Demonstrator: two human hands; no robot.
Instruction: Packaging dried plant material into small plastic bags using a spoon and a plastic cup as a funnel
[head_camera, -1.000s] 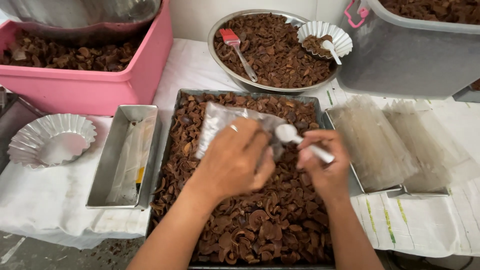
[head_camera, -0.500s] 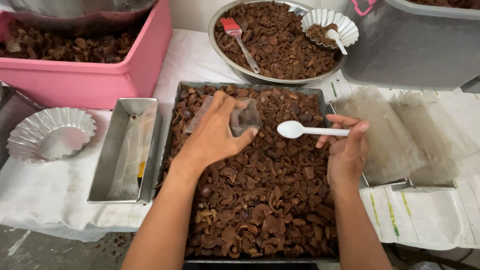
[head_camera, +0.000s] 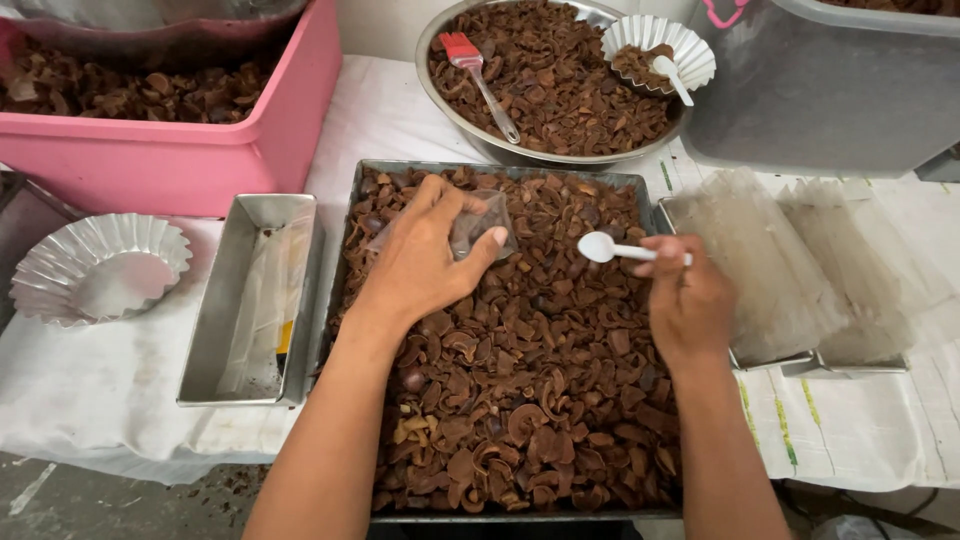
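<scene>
Left hand grips clear bag; right hand holds white spoon.

A pink tub of brown pieces stood at the back left. A fluted foil cup lay beside an empty metal loaf tin. A red-bristled brush rested in the round steel bowl.

Matt metal tray, glossy white plastic spoon
</scene>
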